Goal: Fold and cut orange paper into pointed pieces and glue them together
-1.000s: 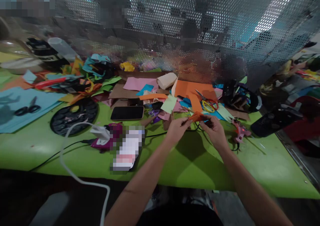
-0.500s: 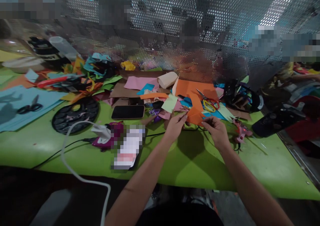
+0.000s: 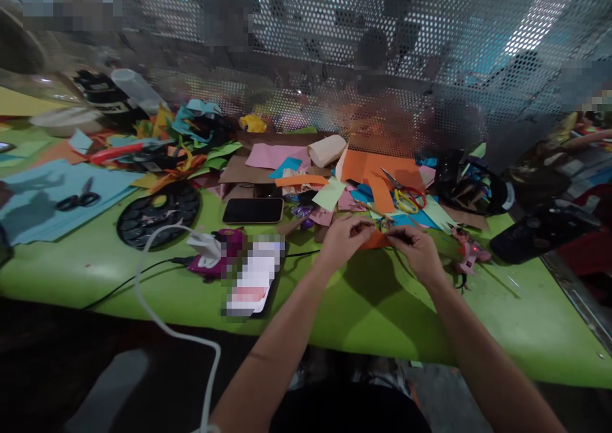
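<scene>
Between my two hands is a small piece of orange paper [image 3: 374, 240], low over the green tabletop. My left hand [image 3: 343, 236] pinches its left side, the fingers partly covering it. At the other side, my right hand [image 3: 415, 245] is closed on the paper's right edge with thumb and fingertips. Just beyond the hands lie scissors with yellow and red handles [image 3: 406, 198], a pale green paper piece [image 3: 329, 194] and a larger orange sheet [image 3: 382, 165]. A pink glue gun [image 3: 471, 252] rests to the right of my right hand.
A black phone [image 3: 253, 210] and a lit phone [image 3: 255, 280] lie left of my hands. Further left are a purple power strip [image 3: 224, 251], a white cable [image 3: 148, 318], a black round tray [image 3: 143, 226] and black scissors [image 3: 79, 200] on blue paper. A black bottle [image 3: 540, 232] lies at right.
The orange paper was raised and showed a broad face; now it is lower, flatter and more covered by my left fingers. The view has shifted slightly to the left.
</scene>
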Demonstrator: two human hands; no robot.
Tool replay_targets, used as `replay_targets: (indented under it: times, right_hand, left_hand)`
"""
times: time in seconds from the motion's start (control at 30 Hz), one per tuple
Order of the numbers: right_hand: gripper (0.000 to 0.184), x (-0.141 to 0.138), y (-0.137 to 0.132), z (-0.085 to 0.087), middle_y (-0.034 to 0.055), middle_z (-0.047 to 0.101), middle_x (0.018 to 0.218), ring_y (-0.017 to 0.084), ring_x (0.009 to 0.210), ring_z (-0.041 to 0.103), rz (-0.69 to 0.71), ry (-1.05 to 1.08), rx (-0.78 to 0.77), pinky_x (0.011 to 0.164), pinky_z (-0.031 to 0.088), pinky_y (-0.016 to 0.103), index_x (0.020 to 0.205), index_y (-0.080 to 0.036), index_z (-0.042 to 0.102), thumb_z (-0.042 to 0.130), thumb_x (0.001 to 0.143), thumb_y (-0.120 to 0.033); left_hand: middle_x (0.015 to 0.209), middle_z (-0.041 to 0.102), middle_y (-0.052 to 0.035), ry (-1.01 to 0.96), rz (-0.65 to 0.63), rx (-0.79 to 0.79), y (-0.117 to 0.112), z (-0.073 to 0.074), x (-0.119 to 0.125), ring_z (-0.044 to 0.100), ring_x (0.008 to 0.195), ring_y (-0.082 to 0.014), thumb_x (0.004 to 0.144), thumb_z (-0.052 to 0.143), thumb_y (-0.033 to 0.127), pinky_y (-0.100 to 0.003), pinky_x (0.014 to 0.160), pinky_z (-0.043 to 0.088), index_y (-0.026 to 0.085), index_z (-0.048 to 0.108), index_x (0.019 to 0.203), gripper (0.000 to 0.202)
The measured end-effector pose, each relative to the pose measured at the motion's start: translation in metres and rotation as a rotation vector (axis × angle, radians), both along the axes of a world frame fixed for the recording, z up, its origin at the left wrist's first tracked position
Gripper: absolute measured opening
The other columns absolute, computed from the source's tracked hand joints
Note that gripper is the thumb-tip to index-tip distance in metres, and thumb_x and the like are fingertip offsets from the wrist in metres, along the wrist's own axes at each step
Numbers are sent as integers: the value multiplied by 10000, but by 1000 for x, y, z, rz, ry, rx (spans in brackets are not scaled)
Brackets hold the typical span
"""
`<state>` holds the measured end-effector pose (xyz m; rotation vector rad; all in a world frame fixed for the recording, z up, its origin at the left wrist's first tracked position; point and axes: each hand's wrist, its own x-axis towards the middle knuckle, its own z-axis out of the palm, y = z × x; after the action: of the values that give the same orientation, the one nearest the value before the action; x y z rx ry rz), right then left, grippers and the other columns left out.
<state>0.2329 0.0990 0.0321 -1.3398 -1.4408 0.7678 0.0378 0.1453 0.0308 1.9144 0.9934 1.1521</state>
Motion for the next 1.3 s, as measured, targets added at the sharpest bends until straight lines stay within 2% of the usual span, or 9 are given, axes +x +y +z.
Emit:
replay_targets:
  times: [0.1, 0.23, 0.4, 0.53, 0.67, 0.8, 0.97, 1.1, 1.3]
  right_hand:
    - [206, -1, 0, -1, 32, 706, 853, 205, 807, 629, -21, 32, 17, 759, 496, 345, 884, -226, 700, 705, 788, -408]
    - [404, -4, -1, -1, 48, 692, 948, 192, 853, 624, -25, 198, -22, 750, 503, 318, 1055, -231, 641, 747, 756, -480]
    - [360, -15, -4, -3, 28, 678, 805, 171, 721, 601, 97, 212, -150, 669, 487, 301, 852, -202, 672, 789, 691, -502]
    - [332, -21, -7, -4, 6, 651, 672, 155, 614, 552, 118, 150, -196, 572, 436, 282, 746, -192, 680, 808, 649, -483]
    - [269, -25, -12, -5, 10, 685, 699, 162, 628, 581, 206, 98, -225, 588, 453, 288, 788, -193, 712, 774, 682, -433]
    - [210, -21, -9, -2, 17, 723, 741, 181, 671, 624, 288, -68, -189, 631, 474, 303, 838, -202, 744, 695, 773, -395]
    - [237, 7, 30, 18, 49, 761, 884, 222, 810, 676, -21, -475, 64, 735, 482, 336, 940, -213, 752, 574, 881, -357]
    - [208, 13, 74, 30, 72, 770, 1016, 235, 931, 683, -35, -883, -29, 793, 479, 323, 941, -226, 774, 583, 861, -246]
    - [184, -13, 112, 23, 131, 769, 944, 278, 912, 692, -79, -1096, -196, 773, 483, 340, 912, -193, 780, 657, 803, -276]
  left_hand:
    - [826, 685, -30, -31, -44, -99, 0, -2, 2, 615, 795, -179, 848, 647, 296, -293, 750, 471, 183, 684, 825, 121]
    - [710, 611, 23, -324, 17, -356, -1, 0, 5, 577, 662, -129, 774, 682, 276, -251, 640, 454, 178, 589, 825, 144]
    - [615, 546, 68, -538, 38, -582, -15, 3, 5, 554, 508, -94, 710, 716, 326, -231, 537, 448, 192, 482, 771, 276]
    - [644, 569, 65, -531, 54, -617, -37, -2, -2, 589, 543, -103, 689, 735, 317, -242, 579, 479, 197, 461, 810, 323]
    - [757, 643, 26, -484, 98, -552, -56, -11, -15, 635, 674, -140, 746, 681, 277, -269, 660, 503, 198, 467, 1097, 419]
    - [667, 540, 68, -316, 174, -451, -69, -19, -28, 573, 623, -133, 806, 600, 209, -253, 638, 452, 198, 450, 1206, 427]
    - [714, 605, 32, 241, 237, -308, -82, -18, -37, 599, 655, -166, 862, 556, 160, -267, 622, 381, 210, 515, 1177, 322]
    - [829, 713, -37, 659, 184, -172, -90, -13, -37, 667, 758, -224, 924, 543, 236, -308, 667, 398, 222, 627, 1005, 118]
    - [1014, 667, -72, 777, 144, 56, -101, -15, -44, 623, 938, -270, 903, 610, 278, -385, 795, 451, 224, 657, 1061, 173]
